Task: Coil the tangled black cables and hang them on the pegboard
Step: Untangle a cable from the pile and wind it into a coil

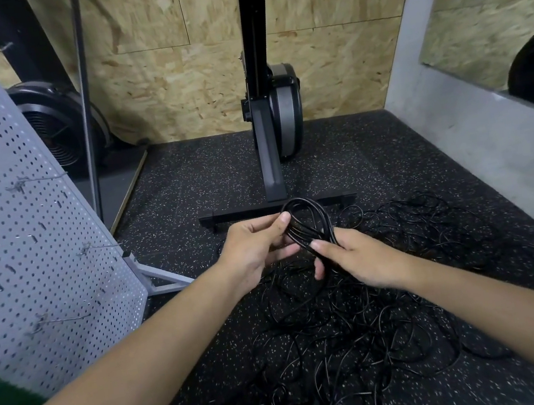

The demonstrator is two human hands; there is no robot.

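Observation:
A small coil of black cable [308,220] is held up between both hands above the floor. My left hand [255,249] pinches its left side with thumb and fingers. My right hand [357,258] grips its lower right part, thumb across the strands. Below and to the right, a large tangle of black cables [363,319] spreads over the speckled rubber floor. A grey pegboard [21,239] with several thin wire hooks stands tilted at the left; nothing hangs on the hooks in view.
A black exercise machine [268,126] with a crossbar foot stands just behind the hands. The pegboard's grey metal foot [163,280] juts out on the floor. A fan [57,129] sits back left; a concrete ledge [492,141] runs along the right.

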